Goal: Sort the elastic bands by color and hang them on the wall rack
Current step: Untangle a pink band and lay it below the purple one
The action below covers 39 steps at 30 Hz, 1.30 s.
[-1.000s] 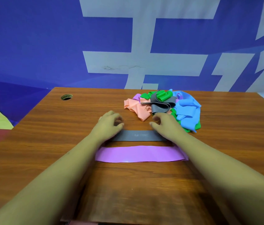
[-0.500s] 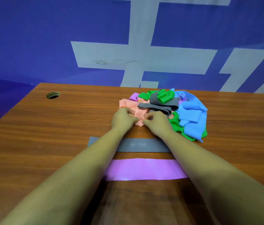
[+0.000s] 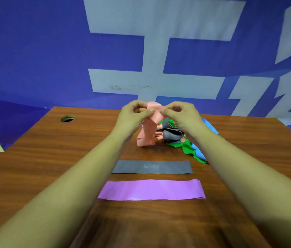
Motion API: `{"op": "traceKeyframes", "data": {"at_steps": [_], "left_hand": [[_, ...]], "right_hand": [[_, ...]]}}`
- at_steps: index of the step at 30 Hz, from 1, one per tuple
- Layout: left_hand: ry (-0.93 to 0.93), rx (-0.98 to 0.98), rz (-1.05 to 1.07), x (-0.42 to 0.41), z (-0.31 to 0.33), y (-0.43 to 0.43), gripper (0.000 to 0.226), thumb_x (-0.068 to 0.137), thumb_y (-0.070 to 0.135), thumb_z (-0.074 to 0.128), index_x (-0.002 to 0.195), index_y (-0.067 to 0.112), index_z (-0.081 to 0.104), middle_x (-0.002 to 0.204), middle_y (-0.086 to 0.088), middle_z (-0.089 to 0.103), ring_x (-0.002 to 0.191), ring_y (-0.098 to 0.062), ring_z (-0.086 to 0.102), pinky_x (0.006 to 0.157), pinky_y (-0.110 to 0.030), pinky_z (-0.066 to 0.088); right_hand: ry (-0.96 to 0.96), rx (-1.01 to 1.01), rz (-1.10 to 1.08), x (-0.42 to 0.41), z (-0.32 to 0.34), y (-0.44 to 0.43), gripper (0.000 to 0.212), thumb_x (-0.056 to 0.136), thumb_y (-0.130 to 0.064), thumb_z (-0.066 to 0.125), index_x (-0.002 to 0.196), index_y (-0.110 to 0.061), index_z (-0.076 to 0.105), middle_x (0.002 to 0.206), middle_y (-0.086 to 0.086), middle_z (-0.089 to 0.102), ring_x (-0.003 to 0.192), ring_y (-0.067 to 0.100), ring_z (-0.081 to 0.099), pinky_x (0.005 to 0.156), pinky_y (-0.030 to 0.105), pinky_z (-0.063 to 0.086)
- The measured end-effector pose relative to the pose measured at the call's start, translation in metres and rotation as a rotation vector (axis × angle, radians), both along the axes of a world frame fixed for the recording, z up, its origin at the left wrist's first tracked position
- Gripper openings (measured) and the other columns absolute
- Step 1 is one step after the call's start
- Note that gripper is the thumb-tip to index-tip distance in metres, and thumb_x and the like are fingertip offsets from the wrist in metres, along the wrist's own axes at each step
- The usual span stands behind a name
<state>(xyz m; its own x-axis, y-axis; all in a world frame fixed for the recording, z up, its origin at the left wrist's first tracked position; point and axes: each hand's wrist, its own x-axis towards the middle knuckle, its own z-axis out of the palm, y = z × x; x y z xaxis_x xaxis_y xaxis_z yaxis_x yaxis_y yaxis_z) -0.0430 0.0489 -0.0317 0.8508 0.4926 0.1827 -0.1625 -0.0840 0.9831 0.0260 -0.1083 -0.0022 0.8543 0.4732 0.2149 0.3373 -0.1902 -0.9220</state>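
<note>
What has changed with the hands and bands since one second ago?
The left hand and right hand let go of the flat grey band, reached the pile, pinched the pink band and pulled it upward. The flat grey band and purple band stayed flat.

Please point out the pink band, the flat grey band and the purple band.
pink band (image 3: pixel 147 133), head view, on its hanging strip.
flat grey band (image 3: pixel 152 167), head view, on its middle.
purple band (image 3: pixel 152 190), head view, on its middle.

Pink band (image 3: pixel 149 127) in both hands (image 3: pixel 134 117) (image 3: pixel 183 117)
</note>
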Motion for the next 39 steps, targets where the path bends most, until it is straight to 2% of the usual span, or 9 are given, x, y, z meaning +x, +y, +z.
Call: {"op": "traceKeyframes", "data": {"at_steps": [4, 8, 13, 22, 26, 28, 33, 36, 39], "left_hand": [[-0.049, 0.066, 0.003, -0.02, 0.035, -0.01, 0.014, 0.083, 0.013, 0.075, 0.095, 0.01, 0.069, 0.073, 0.001, 0.061, 0.062, -0.006, 0.056, 0.06, -0.019, 0.046], [-0.034, 0.144, 0.03, -0.043, 0.059, -0.024, 0.024, 0.085, 0.023, 0.073, 0.095, 0.001, 0.068, 0.069, 0.002, 0.061, 0.054, -0.004, 0.053, 0.055, -0.018, 0.042], [-0.096, 0.187, -0.017, -0.075, 0.079, -0.046, 0.025, 0.088, 0.044, 0.064, 0.087, 0.019, 0.066, 0.08, 0.007, 0.066, 0.073, -0.008, 0.061, 0.07, -0.029, 0.046], [-0.081, 0.227, -0.237, -0.113, 0.071, -0.096, 0.033, 0.086, 0.043, 0.067, 0.099, 0.013, 0.071, 0.101, -0.011, 0.074, 0.093, -0.019, 0.067, 0.097, -0.048, 0.052], [-0.061, 0.134, -0.284, -0.119, 0.057, -0.108, 0.023, 0.085, 0.037, 0.071, 0.097, 0.019, 0.064, 0.083, 0.005, 0.072, 0.078, -0.009, 0.063, 0.081, -0.036, 0.05], [-0.07, 0.138, -0.211, -0.119, 0.054, -0.109, 0.024, 0.084, 0.029, 0.074, 0.098, 0.018, 0.056, 0.081, -0.006, 0.072, 0.074, -0.012, 0.06, 0.074, -0.033, 0.045], [-0.242, 0.195, -0.057, -0.122, 0.072, -0.107, 0.013, 0.088, 0.01, 0.07, 0.09, 0.017, 0.058, 0.091, 0.004, 0.067, 0.082, -0.003, 0.063, 0.074, -0.018, 0.05], [-0.211, 0.343, -0.042, -0.121, 0.078, -0.103, 0.003, 0.087, 0.014, 0.07, 0.088, 0.013, 0.067, 0.09, 0.0, 0.07, 0.085, -0.008, 0.064, 0.077, -0.022, 0.049], [-0.186, 0.352, 0.091, -0.118, 0.079, -0.098, 0.005, 0.084, 0.019, 0.074, 0.084, 0.022, 0.07, 0.104, 0.001, 0.059, 0.09, -0.003, 0.056, 0.081, -0.008, 0.04]], "right_hand": [[-0.022, 0.049, 0.027, -0.019, 0.035, -0.014, 0.01, 0.087, -0.019, 0.07, 0.081, -0.011, 0.072, 0.075, 0.0, 0.066, 0.068, 0.005, 0.056, 0.06, 0.01, 0.042], [-0.061, 0.071, 0.035, -0.043, 0.065, -0.027, 0.013, 0.087, -0.016, 0.069, 0.074, -0.016, 0.069, 0.068, -0.004, 0.063, 0.061, 0.0, 0.055, 0.059, 0.011, 0.041], [-0.064, 0.159, -0.004, -0.072, 0.098, -0.037, 0.01, 0.087, -0.016, 0.067, 0.082, -0.008, 0.071, 0.077, 0.002, 0.068, 0.066, 0.007, 0.059, 0.063, 0.018, 0.048], [-0.041, 0.175, -0.033, -0.11, 0.132, -0.058, 0.009, 0.081, -0.018, 0.076, 0.074, -0.014, 0.07, 0.066, -0.001, 0.064, 0.059, 0.01, 0.055, 0.053, 0.019, 0.044], [0.007, 0.159, -0.081, -0.116, 0.126, -0.071, 0.012, 0.08, -0.02, 0.077, 0.076, -0.011, 0.07, 0.071, 0.006, 0.06, 0.066, 0.019, 0.05, 0.057, 0.028, 0.038], [0.019, 0.137, -0.099, -0.118, 0.121, -0.076, 0.014, 0.08, -0.02, 0.076, 0.073, -0.013, 0.067, 0.072, 0.008, 0.058, 0.067, 0.019, 0.048, 0.054, 0.025, 0.035], [0.101, 0.097, -0.083, -0.123, 0.109, -0.082, 0.016, 0.082, -0.017, 0.075, 0.071, -0.014, 0.064, 0.072, 0.009, 0.061, 0.065, 0.019, 0.053, 0.06, 0.027, 0.044], [0.171, 0.153, -0.061, -0.124, 0.107, -0.082, 0.012, 0.085, -0.015, 0.073, 0.077, -0.011, 0.065, 0.079, 0.012, 0.066, 0.068, 0.02, 0.06, 0.055, 0.023, 0.051], [0.203, 0.152, -0.028, -0.122, 0.106, -0.083, 0.011, 0.086, -0.022, 0.071, 0.083, -0.012, 0.066, 0.079, 0.007, 0.069, 0.067, 0.017, 0.065, 0.057, 0.024, 0.051]]}}
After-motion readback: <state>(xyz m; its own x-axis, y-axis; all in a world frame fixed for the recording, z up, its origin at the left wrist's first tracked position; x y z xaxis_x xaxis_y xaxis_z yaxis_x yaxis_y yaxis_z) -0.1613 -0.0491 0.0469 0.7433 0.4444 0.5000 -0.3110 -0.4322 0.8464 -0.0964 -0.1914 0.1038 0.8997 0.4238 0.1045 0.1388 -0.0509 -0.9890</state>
